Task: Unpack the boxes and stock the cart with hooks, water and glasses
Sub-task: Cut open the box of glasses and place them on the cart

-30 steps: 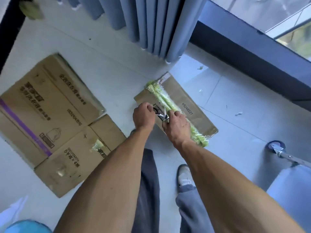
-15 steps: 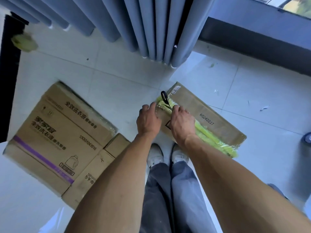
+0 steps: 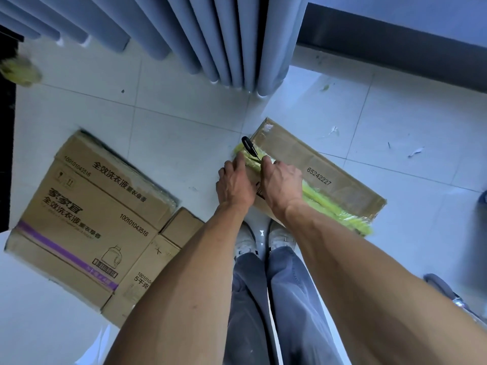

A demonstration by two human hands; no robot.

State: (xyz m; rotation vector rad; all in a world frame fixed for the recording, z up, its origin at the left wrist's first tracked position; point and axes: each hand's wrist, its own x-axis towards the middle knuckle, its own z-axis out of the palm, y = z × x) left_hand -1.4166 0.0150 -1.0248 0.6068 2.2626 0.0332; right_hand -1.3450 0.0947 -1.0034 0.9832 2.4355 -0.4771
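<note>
A long brown cardboard box [image 3: 329, 167], printed 65242227, lies on the tiled floor in front of my feet. A strip of green tape [image 3: 332, 206] runs along its top seam. My right hand [image 3: 280, 181] grips black scissors [image 3: 249, 146] at the box's far left end, and their handle loop sticks out beyond my fingers. My left hand [image 3: 234, 180] lies beside it on the same end, fingers resting on the tape. The blades are hidden between my hands.
A large box [image 3: 87, 206] with a purple stripe and a smaller box [image 3: 155, 262] sit on the floor to the left. Grey curtains [image 3: 224, 40] hang behind. A wad of green tape [image 3: 22, 71] lies far left. Cart wheels [image 3: 442, 285] show at right.
Over the last second the scissors and both hands have shifted from the middle of the taped seam to the box's far left end. My view has tilted further down onto my feet.
</note>
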